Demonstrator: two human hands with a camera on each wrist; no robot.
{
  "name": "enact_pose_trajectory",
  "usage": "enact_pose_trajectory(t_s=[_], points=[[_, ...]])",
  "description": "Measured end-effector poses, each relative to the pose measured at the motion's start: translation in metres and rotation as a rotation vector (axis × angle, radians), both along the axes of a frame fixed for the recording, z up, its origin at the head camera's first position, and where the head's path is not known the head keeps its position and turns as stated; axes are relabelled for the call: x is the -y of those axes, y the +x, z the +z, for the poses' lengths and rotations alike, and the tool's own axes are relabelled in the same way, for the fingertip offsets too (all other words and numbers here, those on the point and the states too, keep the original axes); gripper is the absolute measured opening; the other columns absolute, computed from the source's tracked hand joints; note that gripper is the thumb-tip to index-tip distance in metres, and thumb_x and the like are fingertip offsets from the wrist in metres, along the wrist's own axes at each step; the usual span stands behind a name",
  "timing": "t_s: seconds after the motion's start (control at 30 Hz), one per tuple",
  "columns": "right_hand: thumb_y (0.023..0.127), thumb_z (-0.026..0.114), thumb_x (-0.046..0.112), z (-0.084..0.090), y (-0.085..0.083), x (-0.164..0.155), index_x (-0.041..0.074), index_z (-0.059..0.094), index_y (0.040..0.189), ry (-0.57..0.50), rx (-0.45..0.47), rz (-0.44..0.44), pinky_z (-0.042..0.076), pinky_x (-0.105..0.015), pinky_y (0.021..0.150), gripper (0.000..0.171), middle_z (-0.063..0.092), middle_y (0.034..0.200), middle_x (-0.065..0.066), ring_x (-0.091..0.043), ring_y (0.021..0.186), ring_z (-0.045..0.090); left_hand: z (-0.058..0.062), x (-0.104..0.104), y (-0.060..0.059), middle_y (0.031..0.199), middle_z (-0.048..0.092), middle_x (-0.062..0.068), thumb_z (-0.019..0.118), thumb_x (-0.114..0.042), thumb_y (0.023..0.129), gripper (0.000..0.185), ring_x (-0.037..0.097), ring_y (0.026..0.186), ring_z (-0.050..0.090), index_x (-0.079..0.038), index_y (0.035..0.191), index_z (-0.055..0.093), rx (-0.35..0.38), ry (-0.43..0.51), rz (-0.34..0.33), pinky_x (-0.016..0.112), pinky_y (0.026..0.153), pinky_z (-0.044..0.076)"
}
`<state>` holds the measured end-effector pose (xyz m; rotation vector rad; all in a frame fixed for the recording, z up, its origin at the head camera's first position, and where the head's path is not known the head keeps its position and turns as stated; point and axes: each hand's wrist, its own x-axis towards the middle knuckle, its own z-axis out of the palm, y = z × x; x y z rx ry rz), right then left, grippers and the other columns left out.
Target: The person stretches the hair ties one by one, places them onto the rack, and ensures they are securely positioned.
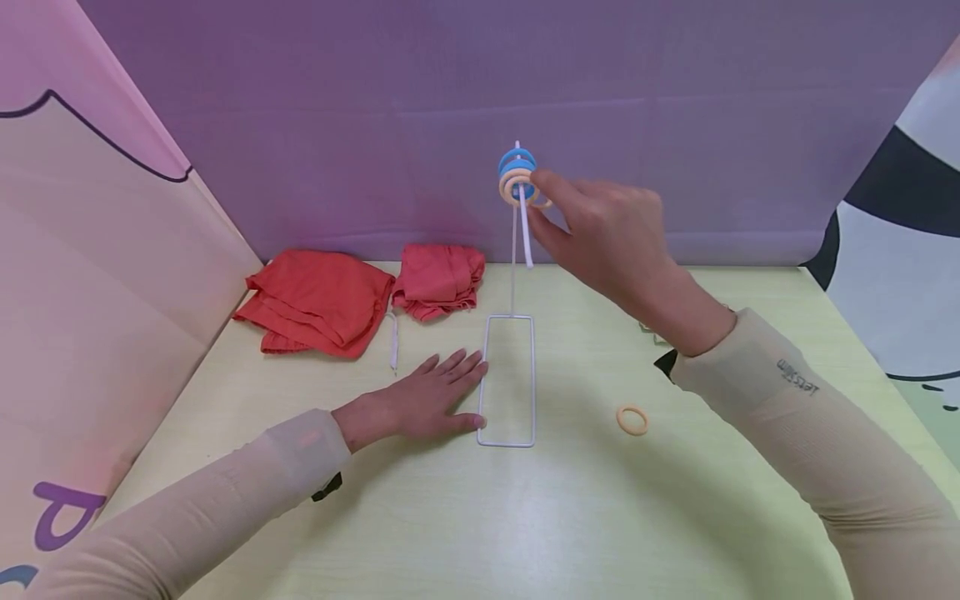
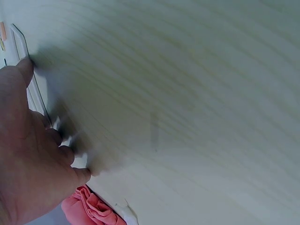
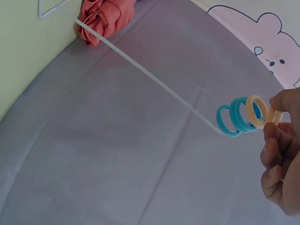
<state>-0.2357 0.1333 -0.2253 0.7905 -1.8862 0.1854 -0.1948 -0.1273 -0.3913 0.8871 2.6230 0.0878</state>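
Observation:
A white wire stand (image 1: 510, 379) has a rectangular base on the table and a thin upright rod. Its top hook carries blue rings (image 1: 517, 160) (image 3: 234, 120) and a beige ring (image 1: 514, 185) (image 3: 256, 111). My right hand (image 1: 537, 202) (image 3: 276, 123) is raised at the hook's end and pinches another beige ring (image 3: 274, 115) between thumb and fingertip. My left hand (image 1: 450, 392) (image 2: 51, 136) lies flat on the table, fingers straight, with the thumb against the base's left wire (image 2: 33, 91). One loose beige ring (image 1: 632, 419) lies on the table to the right of the base.
Two crumpled red cloths (image 1: 318, 302) (image 1: 439, 279) (image 2: 91, 208) lie at the back left beside a white cord (image 1: 393, 342). A purple backdrop (image 1: 375, 125) closes the back, and printed panels stand at both sides. A small item (image 1: 647, 327) is half hidden behind my right wrist.

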Motion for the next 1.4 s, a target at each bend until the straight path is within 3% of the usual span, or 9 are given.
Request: enact_pose_trajectory(t_s=[0.6, 0.97, 1.17, 1.4], points=[[0.097, 0.058, 0.023, -0.002, -0.008, 0.003, 0.011, 0.069, 0.104, -0.009, 0.037, -0.03, 0.017, -0.028, 0.04, 0.018, 0.053, 0.053, -0.003, -0.019, 0.041, 0.038, 0.002, -0.001, 0.001, 0.171, 0.0, 0.001, 0.043, -0.066, 0.098, 0.089, 0.027, 0.158, -0.004, -0.02, 0.163, 0.005, 0.014, -0.001, 0.001, 0.056, 0.127, 0.007], [0.094, 0.064, 0.034, -0.004, 0.006, -0.008, 0.014, 0.066, 0.115, 0.002, 0.073, -0.074, 0.021, -0.032, 0.039, 0.029, 0.06, 0.061, -0.004, -0.025, 0.047, 0.047, 0.002, -0.001, 0.001, 0.171, 0.001, 0.002, 0.043, -0.066, 0.098, 0.089, 0.028, 0.158, -0.003, -0.018, 0.163, 0.006, 0.004, 0.0, -0.01, 0.056, 0.126, 0.008], [0.088, 0.073, 0.04, -0.015, 0.029, -0.032, 0.016, 0.066, 0.124, 0.06, 0.27, -0.039, 0.029, -0.034, 0.038, 0.044, 0.06, 0.065, -0.002, -0.023, 0.052, 0.054, 0.001, -0.002, 0.001, 0.171, 0.0, 0.003, 0.042, -0.066, 0.099, 0.088, 0.028, 0.158, -0.002, -0.017, 0.163, 0.006, 0.004, 0.004, -0.017, 0.057, 0.126, 0.008], [0.091, 0.07, 0.044, -0.036, 0.063, -0.06, 0.021, 0.064, 0.134, 0.15, 0.724, -0.101, 0.03, -0.028, 0.042, 0.05, 0.057, 0.07, 0.006, -0.01, 0.051, 0.044, 0.0, 0.002, 0.0, 0.171, 0.003, 0.005, 0.044, -0.064, 0.099, 0.088, 0.03, 0.158, -0.001, -0.016, 0.163, 0.008, -0.006, 0.003, -0.014, 0.058, 0.126, 0.008]])
